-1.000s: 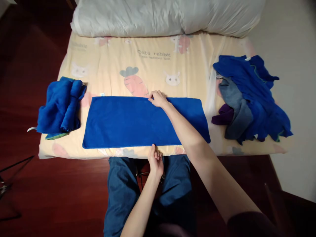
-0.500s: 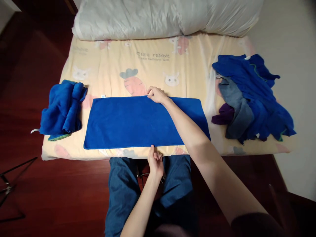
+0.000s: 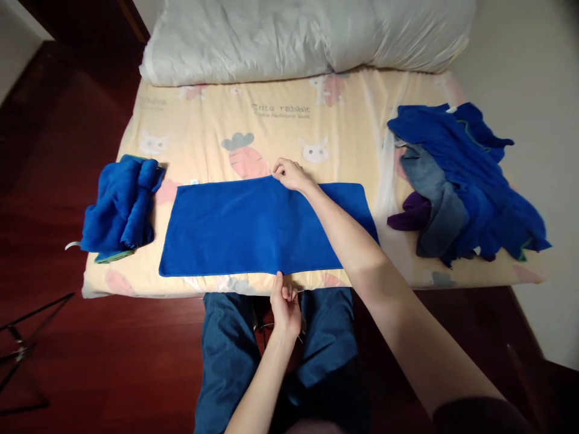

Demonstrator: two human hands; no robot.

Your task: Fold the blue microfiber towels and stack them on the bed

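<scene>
The left hand [image 3: 286, 308] pinched the near edge and the right hand [image 3: 293, 175] the far edge of a blue towel [image 3: 224, 232] on the rabbit-print sheet [image 3: 203, 135], not yet folded across, between a seemingly folded bundle [image 3: 117, 202] and still-unfolded cloths [image 3: 474, 181].

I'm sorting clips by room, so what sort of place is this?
Probably a bedroom: there's a mattress under a cartoon rabbit-and-carrot sheet, a thick white quilt bunched along its far side, and a dark reddish floor.
</scene>
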